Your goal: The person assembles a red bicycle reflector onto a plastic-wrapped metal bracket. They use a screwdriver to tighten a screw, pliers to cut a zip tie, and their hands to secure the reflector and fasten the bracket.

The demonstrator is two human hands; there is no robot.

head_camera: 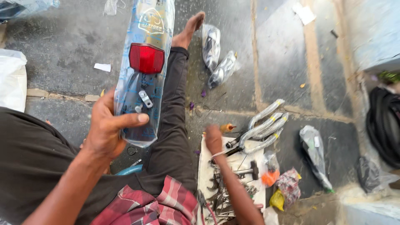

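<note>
My left hand (109, 127) grips the near end of a long bicycle mudguard (143, 89) wrapped in clear plastic. A red rectangular reflector (146, 58) and a small metal bracket (145, 99) are fixed on it. The mudguard points away from me, over my outstretched leg in dark trousers (173, 121). My right hand (213, 139) reaches down to the white cloth (204, 166) spread with tools, its fingers closed near a black-handled tool (233, 146). Whether it grips anything is not clear.
Wrenches and a hammer (249, 170) lie on the cloth. Wrapped chrome handlebars (266, 127) lie beyond it. Two bagged chrome parts (216, 56) sit near my foot. Small plastic bags (287, 185), a bagged part (315, 154) and black tyres (385, 125) are at right.
</note>
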